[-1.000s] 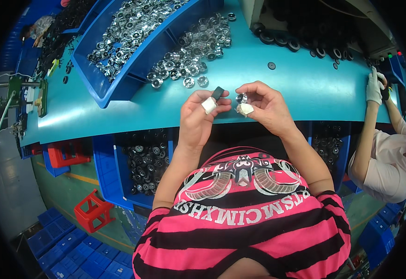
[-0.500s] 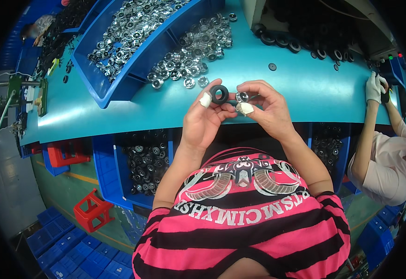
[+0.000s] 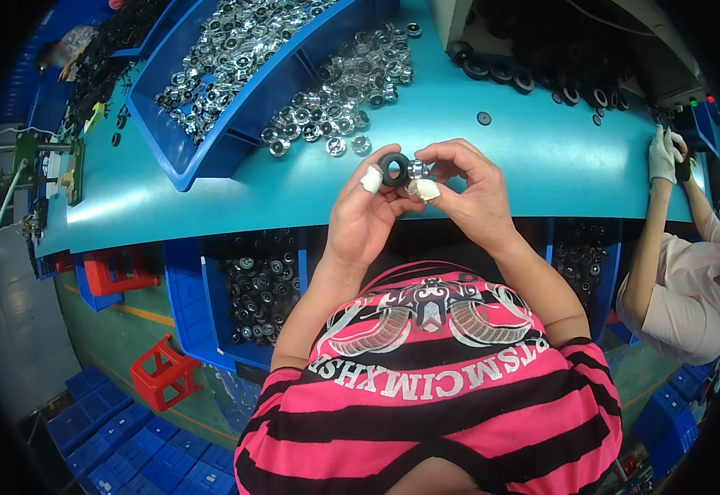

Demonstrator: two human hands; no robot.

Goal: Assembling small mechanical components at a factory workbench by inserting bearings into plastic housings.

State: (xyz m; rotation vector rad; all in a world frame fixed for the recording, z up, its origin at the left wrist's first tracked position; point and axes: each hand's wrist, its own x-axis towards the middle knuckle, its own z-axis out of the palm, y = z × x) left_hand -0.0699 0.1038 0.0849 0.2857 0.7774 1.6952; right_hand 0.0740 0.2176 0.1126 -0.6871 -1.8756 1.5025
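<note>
Left hand (image 3: 365, 210): pinching black ring (image 3: 383, 166). Right hand (image 3: 477, 196): pinching silver wheel (image 3: 417, 169) (wearing white thumb wrap (image 3: 427, 190)). Risk: wheel slipping, wrap dulling grip.

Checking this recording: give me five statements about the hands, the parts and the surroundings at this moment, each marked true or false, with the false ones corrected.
1. The left hand holds a black ring. True.
2. The right hand holds nothing. False: the right hand holds a small silver part.
3. White wraps show on digits of both hands. True.
4. The blue bin is filled with red stools. False: the blue bin contains many silver pieces.
5. The co-worker's hands at the right are both bare. False: a white glove shows there.
</note>
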